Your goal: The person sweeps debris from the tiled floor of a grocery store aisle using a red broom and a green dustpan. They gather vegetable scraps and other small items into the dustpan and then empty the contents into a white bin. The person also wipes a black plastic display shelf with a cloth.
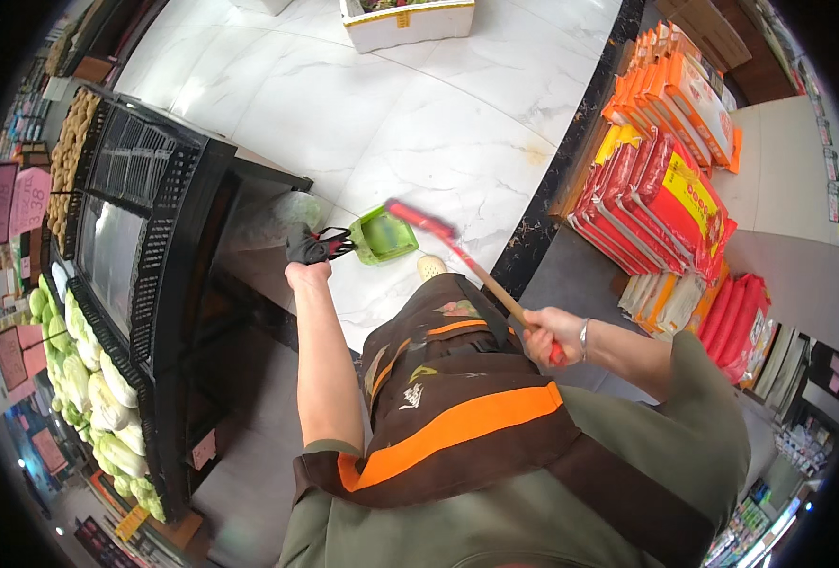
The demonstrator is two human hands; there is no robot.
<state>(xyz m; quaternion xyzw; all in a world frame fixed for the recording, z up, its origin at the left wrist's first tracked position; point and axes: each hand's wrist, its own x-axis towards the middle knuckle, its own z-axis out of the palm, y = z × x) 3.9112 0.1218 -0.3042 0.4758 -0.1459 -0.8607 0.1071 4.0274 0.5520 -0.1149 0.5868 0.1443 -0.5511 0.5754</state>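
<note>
My right hand, with a bracelet at its wrist, is closed around the wooden handle of a broom. The broom's red head end is blurred and hangs just right of a green dustpan near the white floor. My left hand is held out over the floor left of the dustpan; a dark grey and black object with red parts covers most of it. How its fingers lie, and whether that object is a glove or a held thing, cannot be told.
On the left stands a black produce rack with napa cabbages and potatoes. Stacked red packages and orange bags lie at the right. A white foam box stands ahead on the floor. Below me is a cream clog.
</note>
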